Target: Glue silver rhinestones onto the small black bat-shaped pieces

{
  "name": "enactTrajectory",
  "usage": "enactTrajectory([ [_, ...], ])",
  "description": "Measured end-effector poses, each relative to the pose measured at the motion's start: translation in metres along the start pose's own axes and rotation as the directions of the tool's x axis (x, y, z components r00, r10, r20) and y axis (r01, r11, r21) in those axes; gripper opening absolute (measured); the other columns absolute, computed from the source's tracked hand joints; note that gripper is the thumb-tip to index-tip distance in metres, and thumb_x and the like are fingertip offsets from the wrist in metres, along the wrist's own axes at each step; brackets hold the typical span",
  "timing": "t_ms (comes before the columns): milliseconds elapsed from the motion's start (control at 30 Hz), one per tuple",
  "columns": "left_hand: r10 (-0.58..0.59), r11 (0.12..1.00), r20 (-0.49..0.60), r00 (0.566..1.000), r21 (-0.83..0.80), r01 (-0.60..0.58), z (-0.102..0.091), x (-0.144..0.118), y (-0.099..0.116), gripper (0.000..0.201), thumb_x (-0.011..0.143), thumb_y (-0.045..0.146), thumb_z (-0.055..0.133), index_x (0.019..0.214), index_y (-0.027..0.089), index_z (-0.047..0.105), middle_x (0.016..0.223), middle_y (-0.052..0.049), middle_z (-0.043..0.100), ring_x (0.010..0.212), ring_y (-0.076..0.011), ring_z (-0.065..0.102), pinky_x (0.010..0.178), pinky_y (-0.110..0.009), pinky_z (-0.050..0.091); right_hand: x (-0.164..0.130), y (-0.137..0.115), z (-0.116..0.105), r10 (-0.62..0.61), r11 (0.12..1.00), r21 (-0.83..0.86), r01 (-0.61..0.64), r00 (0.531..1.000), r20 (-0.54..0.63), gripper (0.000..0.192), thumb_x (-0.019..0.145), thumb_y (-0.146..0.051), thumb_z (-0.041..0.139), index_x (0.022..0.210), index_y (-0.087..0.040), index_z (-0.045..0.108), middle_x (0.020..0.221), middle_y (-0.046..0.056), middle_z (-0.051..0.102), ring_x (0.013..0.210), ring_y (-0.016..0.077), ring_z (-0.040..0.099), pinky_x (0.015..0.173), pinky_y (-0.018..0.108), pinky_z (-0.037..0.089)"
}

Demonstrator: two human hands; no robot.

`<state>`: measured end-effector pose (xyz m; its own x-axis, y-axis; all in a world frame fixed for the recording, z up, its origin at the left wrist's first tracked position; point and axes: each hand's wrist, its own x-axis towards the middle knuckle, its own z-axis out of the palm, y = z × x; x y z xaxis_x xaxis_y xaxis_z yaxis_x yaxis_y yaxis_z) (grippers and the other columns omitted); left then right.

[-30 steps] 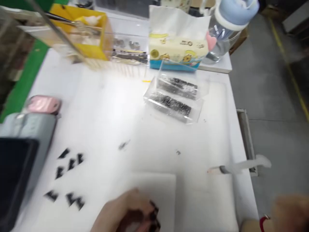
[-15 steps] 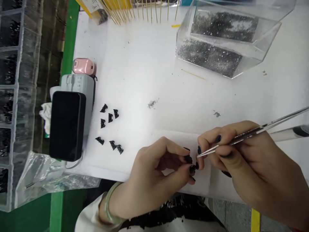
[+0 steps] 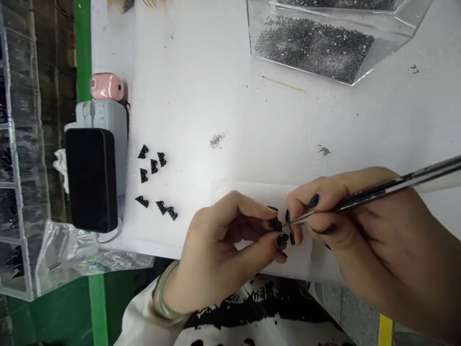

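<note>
Between the fingertips of my left hand (image 3: pixel 230 245) is a small black piece (image 3: pixel 275 224), mostly covered by the fingers; its exact shape is hard to make out. My right hand (image 3: pixel 360 230) grips a pair of metal tweezers (image 3: pixel 374 193) like a pen, and their tips meet at the black piece. Several black bat-shaped pieces (image 3: pixel 154 166) lie loose on the white sheet to the left. Two small piles of tiny metal rings sit above the hands: a left pile (image 3: pixel 216 140) and a right pile (image 3: pixel 324 150).
A clear tray (image 3: pixel 313 48) of tiny dark metal bits stands at the back. A yellow stick (image 3: pixel 284 84) lies before it. At left are a black phone-like block (image 3: pixel 91 180), a pink case (image 3: pixel 107 87) and a compartment box (image 3: pixel 18 192) with black parts.
The tweezers' tips have closed together and come up to the piece in my left hand. My view has shifted, so the table things appear higher and further left.
</note>
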<state>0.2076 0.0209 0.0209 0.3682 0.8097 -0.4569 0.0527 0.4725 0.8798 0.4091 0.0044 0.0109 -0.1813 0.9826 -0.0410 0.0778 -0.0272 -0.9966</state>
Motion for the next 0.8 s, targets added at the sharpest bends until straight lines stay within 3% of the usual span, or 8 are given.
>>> enactTrajectory([
  [333, 0.019, 1.000, -0.001, 1.000, 0.000, -0.019, 0.0001, 0.0008, 0.0002, 0.027, 0.088, 0.005, 0.083, 0.096, 0.025, 0.066, 0.083, 0.006, 0.081, 0.066, -0.0153, 0.083, 0.061, -0.017, 0.070, -0.0010, 0.0005, -0.0044, -0.024, 0.997, -0.074, 0.024, 1.000, 0.000, 0.011, 0.111, -0.024, 0.057, 0.105, -0.032, 0.052, 0.090, -0.004, 0.074, 0.081, 0.0138, 0.077, 0.065, 0.019, 0.062],
  [567, 0.100, 0.993, 0.032, 0.994, 0.063, -0.102, -0.0013, 0.0009, -0.0007, 0.032, 0.088, -0.001, 0.077, 0.103, 0.026, 0.069, 0.084, 0.006, 0.078, 0.068, -0.0152, 0.083, 0.062, -0.019, 0.071, 0.0026, -0.0061, -0.0055, 0.151, 0.988, -0.019, -0.152, 0.988, -0.033, 0.010, 0.110, -0.035, 0.061, 0.101, -0.033, 0.056, 0.079, -0.006, 0.073, 0.064, 0.0124, 0.071, 0.055, 0.021, 0.059],
  [800, 0.167, 0.981, 0.030, 0.986, 0.100, -0.169, -0.0029, -0.0032, -0.0043, 0.038, 0.090, -0.001, 0.075, 0.111, 0.030, 0.072, 0.085, 0.007, 0.073, 0.062, -0.0109, 0.079, 0.057, -0.014, 0.067, 0.0016, -0.0086, -0.0060, 0.129, 0.951, -0.277, -0.138, 0.990, -0.050, 0.009, 0.107, -0.027, 0.055, 0.099, -0.030, 0.056, 0.062, -0.006, 0.066, 0.047, 0.0151, 0.064, 0.036, 0.030, 0.038],
])
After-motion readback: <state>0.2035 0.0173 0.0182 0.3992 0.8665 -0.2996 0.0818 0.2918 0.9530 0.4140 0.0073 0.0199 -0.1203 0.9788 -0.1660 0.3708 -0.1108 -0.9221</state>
